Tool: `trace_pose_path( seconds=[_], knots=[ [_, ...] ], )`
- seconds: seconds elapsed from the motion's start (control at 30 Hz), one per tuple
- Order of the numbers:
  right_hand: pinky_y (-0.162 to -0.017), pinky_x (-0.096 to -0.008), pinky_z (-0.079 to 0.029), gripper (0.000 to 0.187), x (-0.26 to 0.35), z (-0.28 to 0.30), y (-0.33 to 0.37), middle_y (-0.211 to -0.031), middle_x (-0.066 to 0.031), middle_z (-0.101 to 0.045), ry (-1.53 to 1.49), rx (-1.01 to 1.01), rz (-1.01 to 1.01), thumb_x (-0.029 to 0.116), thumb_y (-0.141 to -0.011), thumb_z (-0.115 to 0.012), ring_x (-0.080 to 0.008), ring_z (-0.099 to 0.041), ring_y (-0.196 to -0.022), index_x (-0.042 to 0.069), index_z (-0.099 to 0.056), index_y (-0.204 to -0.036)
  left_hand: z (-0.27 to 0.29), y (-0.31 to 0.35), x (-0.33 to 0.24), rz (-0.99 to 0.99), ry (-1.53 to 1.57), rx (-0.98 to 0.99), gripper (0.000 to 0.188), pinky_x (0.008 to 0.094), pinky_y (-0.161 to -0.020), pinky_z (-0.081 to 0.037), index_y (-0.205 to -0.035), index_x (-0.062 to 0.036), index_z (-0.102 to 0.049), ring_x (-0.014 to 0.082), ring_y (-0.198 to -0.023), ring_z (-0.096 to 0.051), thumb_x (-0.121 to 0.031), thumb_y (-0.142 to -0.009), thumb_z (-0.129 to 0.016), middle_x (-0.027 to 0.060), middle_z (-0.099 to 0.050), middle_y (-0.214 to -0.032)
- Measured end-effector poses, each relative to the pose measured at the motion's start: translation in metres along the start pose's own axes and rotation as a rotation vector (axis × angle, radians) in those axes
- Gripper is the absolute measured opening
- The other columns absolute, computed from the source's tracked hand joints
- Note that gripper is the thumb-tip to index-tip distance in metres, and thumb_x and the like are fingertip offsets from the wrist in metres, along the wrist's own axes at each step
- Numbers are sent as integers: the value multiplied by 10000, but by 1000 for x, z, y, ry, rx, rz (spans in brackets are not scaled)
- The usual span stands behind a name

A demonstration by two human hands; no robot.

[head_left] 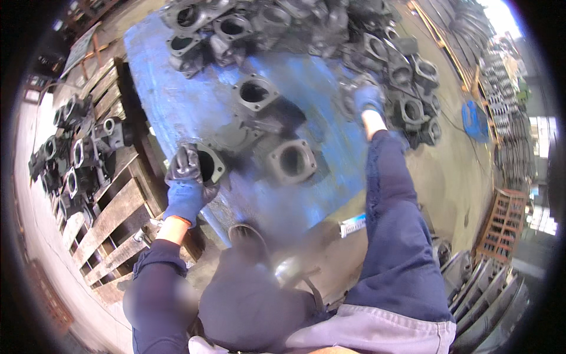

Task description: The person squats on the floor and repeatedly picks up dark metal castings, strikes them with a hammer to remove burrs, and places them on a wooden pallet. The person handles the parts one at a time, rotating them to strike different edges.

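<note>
My left hand (187,172), in a blue glove with a dark coating, grips the edge of a dark metal casting (217,166) with a flange around a large round bore. This casting lies at the left edge of a blue tabletop (171,100). My right hand (367,97), also gloved, reaches far out to the right side of the table, beside a pile of similar castings (411,110). Its fingers are smeared and dark, so their grip cannot be made out. Between my hands lie a casting with a square flange (257,106) and another one (293,162) nearer to me.
More castings (233,26) crowd the table's far edge. On the left, several castings (79,152) rest on wooden pallets (112,224). A blue object (474,121) lies on the floor at right, with a rust-coloured crate (502,227) and stacked dark parts (489,304) nearer.
</note>
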State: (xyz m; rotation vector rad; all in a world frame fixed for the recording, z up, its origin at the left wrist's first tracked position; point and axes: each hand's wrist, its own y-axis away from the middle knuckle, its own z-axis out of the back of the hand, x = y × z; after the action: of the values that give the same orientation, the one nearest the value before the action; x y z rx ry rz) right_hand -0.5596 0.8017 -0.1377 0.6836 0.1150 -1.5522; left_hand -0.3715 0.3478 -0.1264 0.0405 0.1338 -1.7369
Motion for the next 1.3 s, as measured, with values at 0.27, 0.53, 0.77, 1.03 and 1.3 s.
trace_pose_path(
  seconds=[0.27,0.53,0.77,1.03,1.3],
  knots=[
    [-866,-372,-531,464,103,77,62,-1113,-149,-697,-899,-91,269,429,-907,-610,-281,-670,-1015,50,-673,-1168,5,2,-1,32,79,22,979,487,-983,-485,-1391,0,-410,438,-1181,-532,-394,-601,-833,260,-487,-1335],
    [-944,-509,-480,543,-99,-34,50,-1117,-167,-706,-236,-335,-563,520,-933,-492,-350,-668,-1074,66,-648,-1184,2,2,2,46,26,52,1062,466,-1008,-479,-1435,-2,-365,428,-1193,-527,-349,-567,-868,245,-485,-1343],
    [-936,-478,-513,374,-131,-111,22,-1178,-253,-649,-520,-139,-583,256,-928,-458,-411,-636,-1097,39,-713,-1095,1,2,5,5,66,48,1017,462,-976,-497,-1411,31,-367,438,-1149,-544,-361,-598,-836,278,-496,-1296],
    [-861,-464,-525,385,-63,-109,130,-968,-194,-699,-589,-197,-347,382,-937,-530,-375,-674,-967,54,-685,-1067,-6,1,10,-46,18,-2,1011,468,-976,-495,-1399,16,-405,428,-1168,-544,-465,-613,-820,255,-508,-1318],
    [-756,-476,-538,316,84,-51,267,-846,-201,-698,-635,-108,-351,368,-873,-634,-379,-697,-827,64,-708,-919,0,0,7,15,13,93,1051,495,-979,-490,-1413,-2,-385,425,-1190,-536,-464,-590,-848,230,-491,-1348]
  ],
)
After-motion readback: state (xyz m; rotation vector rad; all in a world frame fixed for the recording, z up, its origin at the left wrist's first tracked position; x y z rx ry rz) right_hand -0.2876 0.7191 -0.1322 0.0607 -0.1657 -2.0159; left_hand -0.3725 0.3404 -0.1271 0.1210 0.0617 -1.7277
